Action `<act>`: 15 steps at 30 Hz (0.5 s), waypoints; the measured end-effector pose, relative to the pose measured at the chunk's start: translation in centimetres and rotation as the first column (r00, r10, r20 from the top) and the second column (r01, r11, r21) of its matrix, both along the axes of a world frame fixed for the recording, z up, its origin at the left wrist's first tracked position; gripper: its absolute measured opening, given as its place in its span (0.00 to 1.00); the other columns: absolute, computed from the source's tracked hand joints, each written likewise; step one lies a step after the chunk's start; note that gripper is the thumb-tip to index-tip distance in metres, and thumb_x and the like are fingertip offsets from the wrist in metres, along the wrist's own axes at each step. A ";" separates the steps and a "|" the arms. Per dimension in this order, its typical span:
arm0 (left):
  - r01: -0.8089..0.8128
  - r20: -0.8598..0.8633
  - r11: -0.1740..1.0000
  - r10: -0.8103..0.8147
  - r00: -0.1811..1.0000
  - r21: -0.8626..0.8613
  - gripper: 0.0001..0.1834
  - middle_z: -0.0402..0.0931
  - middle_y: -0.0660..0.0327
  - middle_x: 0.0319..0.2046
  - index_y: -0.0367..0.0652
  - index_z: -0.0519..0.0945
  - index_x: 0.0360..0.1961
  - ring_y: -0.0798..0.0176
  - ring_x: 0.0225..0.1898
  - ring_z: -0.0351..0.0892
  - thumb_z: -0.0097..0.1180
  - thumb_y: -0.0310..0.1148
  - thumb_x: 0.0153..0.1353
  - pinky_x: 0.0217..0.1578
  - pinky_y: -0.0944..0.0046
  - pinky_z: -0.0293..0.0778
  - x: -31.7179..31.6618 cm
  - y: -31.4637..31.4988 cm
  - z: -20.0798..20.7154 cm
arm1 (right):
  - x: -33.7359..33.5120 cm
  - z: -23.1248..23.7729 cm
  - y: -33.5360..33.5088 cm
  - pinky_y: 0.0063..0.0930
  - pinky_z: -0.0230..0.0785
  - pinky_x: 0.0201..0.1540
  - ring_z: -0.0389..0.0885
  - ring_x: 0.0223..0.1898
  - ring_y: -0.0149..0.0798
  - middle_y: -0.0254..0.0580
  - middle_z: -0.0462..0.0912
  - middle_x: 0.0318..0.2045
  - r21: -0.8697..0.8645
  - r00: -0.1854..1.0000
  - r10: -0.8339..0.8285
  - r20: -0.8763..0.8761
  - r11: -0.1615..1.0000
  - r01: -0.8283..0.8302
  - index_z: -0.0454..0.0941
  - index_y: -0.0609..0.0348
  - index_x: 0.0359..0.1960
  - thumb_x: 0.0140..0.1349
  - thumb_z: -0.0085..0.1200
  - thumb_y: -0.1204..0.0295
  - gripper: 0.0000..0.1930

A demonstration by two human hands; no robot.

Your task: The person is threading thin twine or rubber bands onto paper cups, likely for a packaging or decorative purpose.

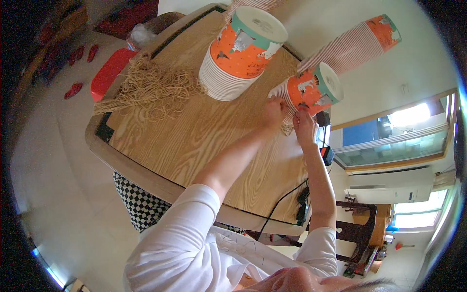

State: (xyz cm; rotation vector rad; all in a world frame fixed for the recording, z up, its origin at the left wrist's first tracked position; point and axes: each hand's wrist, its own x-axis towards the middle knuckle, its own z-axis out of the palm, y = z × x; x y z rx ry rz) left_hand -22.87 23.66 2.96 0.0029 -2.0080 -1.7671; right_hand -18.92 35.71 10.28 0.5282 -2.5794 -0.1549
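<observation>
A nested stack of paper buckets [310, 92], orange with a green base band and white rims, lies tilted at the right side of the table. My left hand [276, 113] is at the stack's pale rims, its fingers curled together. Just to the right, my right hand [305, 125] is closed in a pinch against the orange side. What either hand pinches is too small to make out. Tan string [287, 127] shows between and below my hands. Farther left, a larger upside-down bucket stack [245, 56] stands on the wood-grain table [194, 141].
A loose heap of tan twine [153, 90] spreads over the table's left end. Behind my hands a long bucket stack [355, 46] leans by the wall. A black cable [279, 204] crosses the table's near right part. Beyond the left edge is a red stool [111, 73].
</observation>
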 end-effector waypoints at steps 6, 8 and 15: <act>0.160 0.105 0.948 -0.135 0.985 -0.275 0.08 0.74 0.51 0.29 0.42 0.77 0.29 0.49 0.35 0.76 0.56 0.33 0.49 0.35 0.52 0.73 3.1 -2.9 3.9 | 0.5 0.4 0.9 0.42 0.72 0.27 0.79 0.27 0.48 0.42 0.78 0.30 -0.023 0.998 -0.046 0.046 0.999 0.047 0.72 0.54 0.38 0.55 0.52 0.69 0.10; 0.120 0.062 0.953 -0.107 0.992 -0.277 0.08 0.74 0.52 0.30 0.42 0.77 0.29 0.49 0.35 0.76 0.56 0.34 0.49 0.35 0.52 0.73 2.4 -1.8 2.2 | 0.4 0.5 0.5 0.43 0.72 0.26 0.79 0.27 0.49 0.43 0.78 0.30 -0.028 0.999 -0.018 0.044 0.999 0.019 0.72 0.54 0.38 0.55 0.52 0.69 0.10; 0.044 0.012 0.988 -0.043 0.999 -0.150 0.09 0.72 0.53 0.34 0.41 0.76 0.29 0.47 0.35 0.75 0.58 0.33 0.48 0.36 0.50 0.72 1.9 -1.0 1.4 | 0.2 0.4 -0.2 0.43 0.72 0.27 0.79 0.27 0.49 0.44 0.78 0.31 -0.032 0.997 -0.038 0.062 0.999 0.040 0.72 0.52 0.38 0.55 0.51 0.68 0.09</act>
